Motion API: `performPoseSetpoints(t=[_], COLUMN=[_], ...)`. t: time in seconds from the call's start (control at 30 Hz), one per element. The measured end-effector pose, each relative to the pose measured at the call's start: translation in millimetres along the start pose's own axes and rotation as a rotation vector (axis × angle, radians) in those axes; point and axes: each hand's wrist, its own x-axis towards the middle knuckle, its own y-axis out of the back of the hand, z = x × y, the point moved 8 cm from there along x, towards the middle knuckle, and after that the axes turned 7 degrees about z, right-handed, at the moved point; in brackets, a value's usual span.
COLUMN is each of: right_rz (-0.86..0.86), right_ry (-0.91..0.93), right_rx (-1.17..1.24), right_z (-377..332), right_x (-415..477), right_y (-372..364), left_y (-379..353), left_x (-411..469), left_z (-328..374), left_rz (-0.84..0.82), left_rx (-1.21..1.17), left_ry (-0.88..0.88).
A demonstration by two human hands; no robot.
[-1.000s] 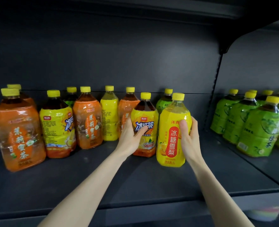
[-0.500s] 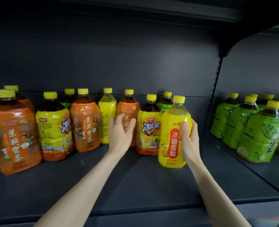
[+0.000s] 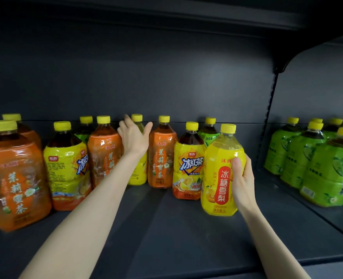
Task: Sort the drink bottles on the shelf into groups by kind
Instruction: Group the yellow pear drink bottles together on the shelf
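With the right hand [image 3: 243, 184], grips a clear plastic bottle of yellow drink with a red oval label [image 3: 220, 158], thumb across the front and fingers curled round its right side. Holds it upright toward the right end of the dark grey metal shelf [image 3: 186, 242], nearer the front edge than the row behind; cannot tell whether the base rests or is just lifted. With the left hand [image 3: 134, 137], reaches toward the back edge, fingers spread and pinching nothing, in front of a second yellow-wrapped bottle [image 3: 137, 174]; cannot tell whether touching it.

Looks like an early stage. Shows one kind already grouped: green-wrapped bottles with yellow caps [image 3: 327, 172], packed together beyond the perforated upright [image 3: 267, 121], on the neighbouring shelf to the right.

Shows the rest mixed along the back edge:
- orange-wrapped bottles [image 3: 160, 158] [image 3: 104, 154] [image 3: 13, 178], two at the left end and two mid-row, split by other kinds
- dark-tea bottles with yellow wraps and blue lettering [image 3: 188, 164] [image 3: 66, 164], well apart
- two green-wrapped strays [image 3: 209, 133] [image 3: 84, 134] tucked behind the row

Leaves, by this reading, most of the work:
- pairing the two yellow drinks
- closing up the orange ones
- bringing the two dark teas together
- carrying the green strays over to their group
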Motion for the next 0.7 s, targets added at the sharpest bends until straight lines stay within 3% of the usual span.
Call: performPoseSetpoints(t=[0.13,0.5,0.7], right_rz=[0.003,-0.009,-0.046], right_ry=[0.002,-0.024,-0.039], right_rx=[-0.003,0.006,-0.015], right_z=[0.1,-1.3,-6.5], right_x=[0.7,-1.5,-9.3], right_y=[0.6,-0.1,-1.3], left_y=[3.4,42.6,56.2], left_x=[3.0,-60.5,-83.1], left_z=[7.1,38.9,64.5], left_rz=[0.0,-0.013,-0.232], left_rx=[0.044,-0.205,-0.405], left_ry=[-0.039,-0.288,-0.239])
